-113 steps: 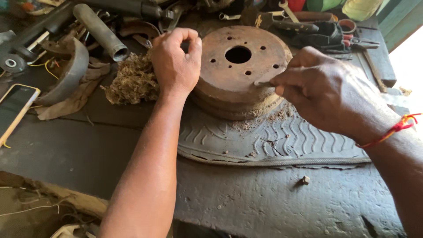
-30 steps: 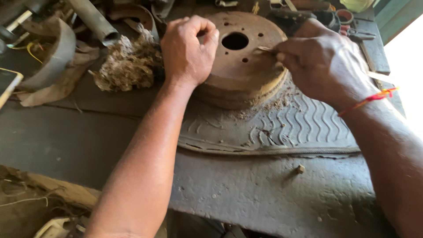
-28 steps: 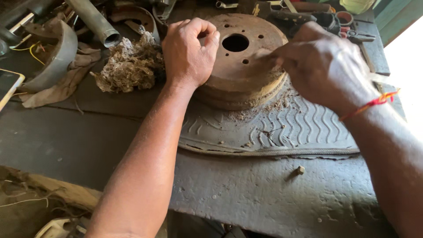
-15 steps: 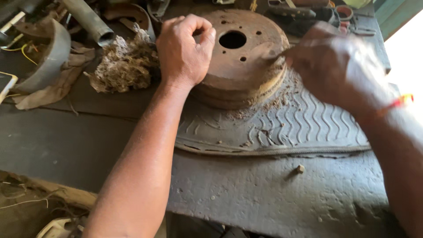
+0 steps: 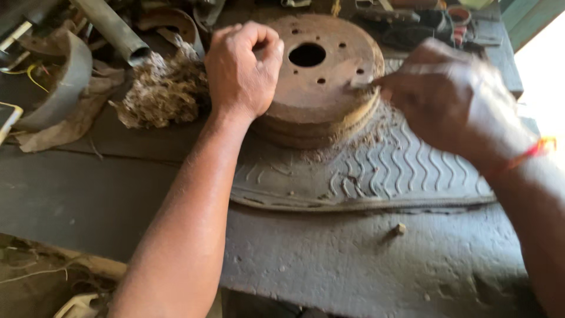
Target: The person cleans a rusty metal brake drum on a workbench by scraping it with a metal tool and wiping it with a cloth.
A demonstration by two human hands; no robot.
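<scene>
Along the left edge of the desk (image 5: 88, 194) lie a curved metal shoe (image 5: 67, 79), a rag (image 5: 70, 121) and a grey pipe (image 5: 112, 29); just right of them sits a clump of fibrous waste (image 5: 165, 94), touching the left hand (image 5: 244, 68). That hand is curled shut, knuckles pressed on the left rim of the rusty drum (image 5: 321, 76), which rests near the far edge on a ribbed rubber mat (image 5: 376, 171). The right hand (image 5: 453, 100), blurred, pinches a small scraper (image 5: 362, 82) against the drum's right side. With loose rust grit under the drum, the drum might skid on the mat, and the scraper could slip toward the bracing knuckles. A small nut (image 5: 401, 228) lies near the front edge. Pliers and tools (image 5: 412, 20) crowd the far right corner behind the drum.
</scene>
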